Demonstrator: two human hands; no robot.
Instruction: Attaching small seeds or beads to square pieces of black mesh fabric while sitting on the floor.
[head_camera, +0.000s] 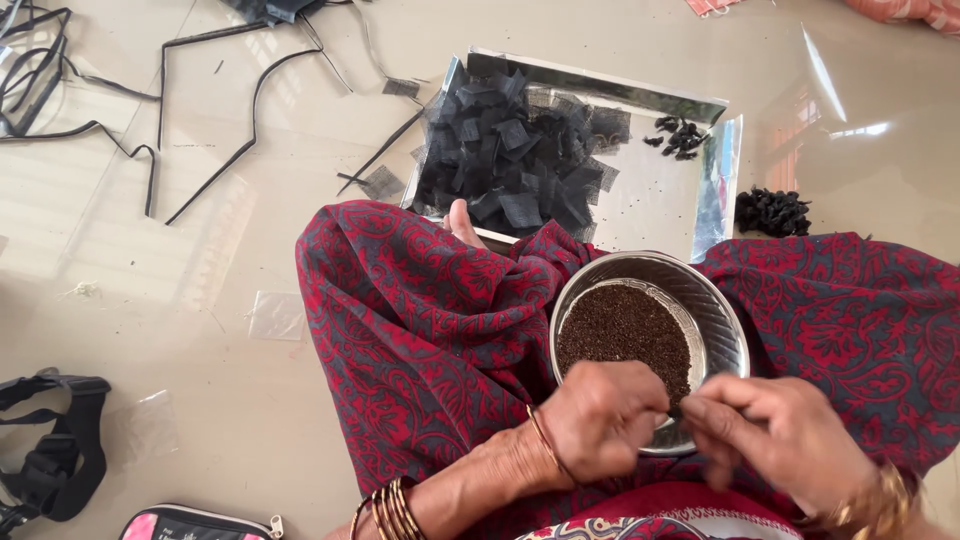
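While both hands meet over the near rim of the steel bowl (715, 310), the left hand (600, 415) is curled with fingers drawn together, and its fingertips touch those of the right hand (775, 430). The right hand has thumb and fingers pinched together at the same spot. A small dark item appears to sit between the fingertips, but it is too small to identify, so whether either hand grips anything cannot be told.

The bowl rests on the lap, on red patterned cloth (420, 320), directly beyond both hands. It holds a layer of fine dark brown seeds (625, 335), which fill the side nearer the left hand. Bangles (390, 510) circle the left wrist; more bangles (885, 500) circle the right wrist.

Beyond the bowl, on the floor, lies a shiny metal tray (660, 195). A heap of black mesh squares (510, 160) covers the tray's half farther from the right hand. A few small black bundles (678, 135) lie at its far corner. Off the tray, beyond the right hand, sits a pile of similar black bundles (772, 212). Black strips (200, 110) lie well beyond the left hand. A black strap (55, 450) lies on the floor far out on the left hand's side.
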